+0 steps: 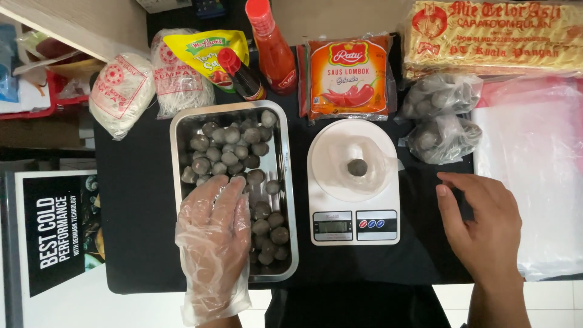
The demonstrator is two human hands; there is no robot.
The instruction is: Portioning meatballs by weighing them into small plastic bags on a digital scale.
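A steel tray point(177, 130) holds several grey meatballs point(226, 149). My left hand point(214, 234), in a thin clear plastic glove, lies flat over the meatballs in the tray's near half, fingers spread. A white kitchen scale point(354, 226) stands right of the tray. On its round platform lies a clear plastic bag point(340, 159) with one meatball point(357, 167) in it. My right hand point(483, 222), bare, rests on the black table point(136, 206) to the right of the scale, fingers apart, holding nothing.
At the back stand two sauce bottles point(274, 51), a yellow pouch point(200, 48), an orange sauce packet point(349, 76), two noodle bags point(121, 91) and a large noodle pack point(492, 36). Two filled meatball bags point(442, 118) lie beyond the scale. Clear plastic sheets point(534, 176) cover the right.
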